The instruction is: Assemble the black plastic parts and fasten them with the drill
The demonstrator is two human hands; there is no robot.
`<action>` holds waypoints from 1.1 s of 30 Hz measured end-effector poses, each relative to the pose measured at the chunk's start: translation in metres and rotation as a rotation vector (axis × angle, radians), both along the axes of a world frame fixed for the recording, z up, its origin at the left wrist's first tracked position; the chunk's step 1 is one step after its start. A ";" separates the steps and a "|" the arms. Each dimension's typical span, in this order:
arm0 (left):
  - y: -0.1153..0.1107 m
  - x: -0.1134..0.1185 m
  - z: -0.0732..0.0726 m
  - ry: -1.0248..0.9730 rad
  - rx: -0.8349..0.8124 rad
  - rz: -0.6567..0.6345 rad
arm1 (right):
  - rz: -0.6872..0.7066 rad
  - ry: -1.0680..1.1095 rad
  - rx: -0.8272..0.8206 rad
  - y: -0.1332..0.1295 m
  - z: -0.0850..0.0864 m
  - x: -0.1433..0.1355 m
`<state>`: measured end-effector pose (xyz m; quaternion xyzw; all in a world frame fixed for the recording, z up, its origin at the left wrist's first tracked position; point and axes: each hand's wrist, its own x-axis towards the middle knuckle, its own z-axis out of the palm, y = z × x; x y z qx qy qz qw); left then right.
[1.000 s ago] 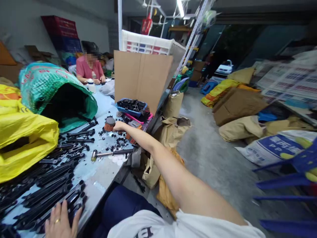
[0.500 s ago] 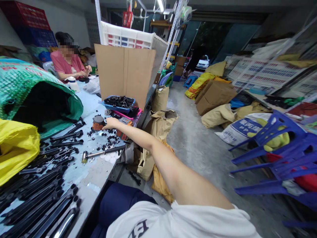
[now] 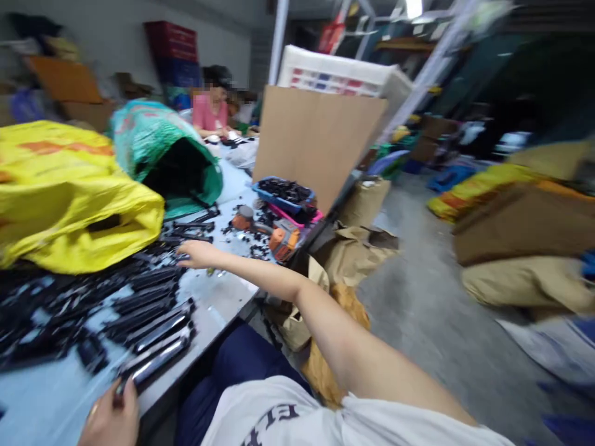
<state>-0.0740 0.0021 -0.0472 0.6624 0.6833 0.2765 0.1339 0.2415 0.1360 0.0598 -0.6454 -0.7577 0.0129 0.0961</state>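
My left hand (image 3: 114,415) is at the bottom left, with thumb and fingers closed on the near end of a black, bar-shaped metal part (image 3: 160,362). This part lies at the near end of a row of similar black bars (image 3: 144,303). Over the far end of that row my right hand (image 3: 198,254) reaches out, fingers stretched and slightly apart, with nothing visible in them. Just under its wrist shows a bit of the brass-coloured hammer head (image 3: 211,271); my arm hides most of the hammer. Farther off, an orange and grey power tool (image 3: 283,240) lies on the table.
A yellow sack (image 3: 83,204) and an open green sack (image 3: 167,148) lie on the left. Behind the power tool stand a blue basket of black parts (image 3: 284,193) and a cardboard sheet (image 3: 316,139). Paper bags (image 3: 357,254) stand beside the table. A person in pink (image 3: 209,111) sits beyond.
My right hand has left the power tool and moved nearer, over the black bars. My left hand has come into view at the bottom left. The view has turned left.
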 end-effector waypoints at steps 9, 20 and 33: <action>-0.041 0.034 0.024 -1.065 -0.475 0.118 | 0.604 -0.052 -0.200 0.049 -0.049 -0.112; -0.031 0.056 0.032 -1.730 -0.813 0.445 | 0.682 -0.004 -0.491 0.056 -0.015 -0.115; -0.025 0.065 0.040 -1.787 -0.736 0.559 | 0.417 -0.135 -0.420 0.077 -0.024 -0.112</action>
